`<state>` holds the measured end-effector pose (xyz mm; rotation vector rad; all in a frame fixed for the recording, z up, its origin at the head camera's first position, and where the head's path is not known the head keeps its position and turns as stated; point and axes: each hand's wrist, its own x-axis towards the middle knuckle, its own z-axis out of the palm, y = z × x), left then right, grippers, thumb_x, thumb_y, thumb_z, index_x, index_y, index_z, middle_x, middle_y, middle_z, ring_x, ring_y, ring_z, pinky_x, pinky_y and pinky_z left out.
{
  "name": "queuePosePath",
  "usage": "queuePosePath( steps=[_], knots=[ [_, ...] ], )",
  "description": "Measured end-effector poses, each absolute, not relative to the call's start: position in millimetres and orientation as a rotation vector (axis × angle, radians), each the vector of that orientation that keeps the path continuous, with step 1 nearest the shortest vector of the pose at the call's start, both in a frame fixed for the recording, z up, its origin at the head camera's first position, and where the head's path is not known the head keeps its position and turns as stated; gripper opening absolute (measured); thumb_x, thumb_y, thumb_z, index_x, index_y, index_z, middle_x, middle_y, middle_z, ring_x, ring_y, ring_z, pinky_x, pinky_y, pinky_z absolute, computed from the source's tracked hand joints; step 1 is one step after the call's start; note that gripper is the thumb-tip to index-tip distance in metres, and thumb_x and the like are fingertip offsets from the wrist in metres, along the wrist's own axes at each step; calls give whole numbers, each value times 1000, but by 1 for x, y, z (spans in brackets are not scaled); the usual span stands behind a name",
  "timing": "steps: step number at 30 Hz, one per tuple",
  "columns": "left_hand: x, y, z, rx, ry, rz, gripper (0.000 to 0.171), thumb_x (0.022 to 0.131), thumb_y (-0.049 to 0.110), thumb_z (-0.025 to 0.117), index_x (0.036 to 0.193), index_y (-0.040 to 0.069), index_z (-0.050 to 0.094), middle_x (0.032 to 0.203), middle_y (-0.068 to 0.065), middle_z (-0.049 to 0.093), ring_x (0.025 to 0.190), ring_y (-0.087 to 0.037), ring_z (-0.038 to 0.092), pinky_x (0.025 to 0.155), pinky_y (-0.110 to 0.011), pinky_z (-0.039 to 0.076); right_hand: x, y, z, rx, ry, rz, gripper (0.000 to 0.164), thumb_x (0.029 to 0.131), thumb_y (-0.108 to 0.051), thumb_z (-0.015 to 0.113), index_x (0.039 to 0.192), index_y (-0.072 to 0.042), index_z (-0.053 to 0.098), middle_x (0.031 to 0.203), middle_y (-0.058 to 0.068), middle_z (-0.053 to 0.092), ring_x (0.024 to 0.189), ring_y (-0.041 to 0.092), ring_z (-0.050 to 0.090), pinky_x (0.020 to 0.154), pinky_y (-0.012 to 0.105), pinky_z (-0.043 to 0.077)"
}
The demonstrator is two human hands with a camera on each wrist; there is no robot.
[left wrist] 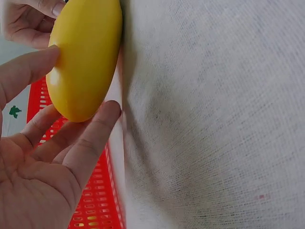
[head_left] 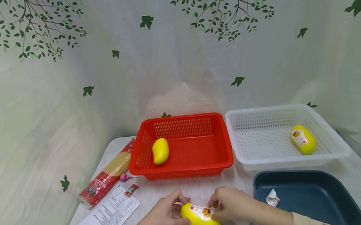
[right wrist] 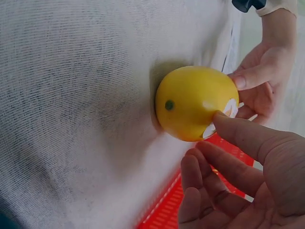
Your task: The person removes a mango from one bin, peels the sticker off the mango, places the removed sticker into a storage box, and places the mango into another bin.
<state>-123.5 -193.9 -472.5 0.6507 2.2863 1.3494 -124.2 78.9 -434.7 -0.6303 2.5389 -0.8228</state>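
Observation:
A yellow mango (head_left: 203,224) with a white printed label (head_left: 201,211) lies on the table close to the viewer. My left hand (head_left: 163,213) grips its left end, thumb on the near side and fingers on the far side. At the label's right edge, my right hand (head_left: 233,203) works with curled fingers. In the right wrist view its thumb (right wrist: 228,125) touches the label (right wrist: 230,109), with the forefinger close by at the fruit's edge. Whether the label's edge is lifted is hidden. The mango (left wrist: 88,62) shows its unlabelled side in the left wrist view.
Behind stand a red basket (head_left: 183,171) holding a plain mango (head_left: 160,151) and a white basket (head_left: 242,158) holding a labelled mango (head_left: 309,142). A blue tray (head_left: 339,181) with crumpled paper (head_left: 272,198) is at right. A noodle packet (head_left: 108,174), printed card (head_left: 107,220) and sweets (head_left: 131,190) lie left.

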Motion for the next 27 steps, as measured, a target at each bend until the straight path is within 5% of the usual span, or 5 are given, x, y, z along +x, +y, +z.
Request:
queuePosePath(
  steps=[8,15,27],
  knots=[
    [-118,-191,-475,656,2323,1340,47,84,15,92,122,14,64,123,-2,70,110,-18,69,91,-22,58,-119,80,-440,-691,2602,-799,18,84,-19,90,101,-14,85,85,-9,73,71,3,57,66,20,53],
    [-119,-181,-479,664,2449,1275,63,79,22,98,133,10,68,121,0,68,104,-11,64,83,-23,58,-123,83,-435,-768,2699,-761,16,84,-17,90,98,-13,83,83,-7,72,70,3,56,64,19,52],
    [-114,-166,-480,639,2580,1106,67,77,34,99,136,20,70,107,8,61,99,-10,55,82,-23,50,-130,84,-440,-765,2787,-699,21,83,-21,93,100,-12,84,85,-5,73,73,5,57,65,20,53]
  ],
)
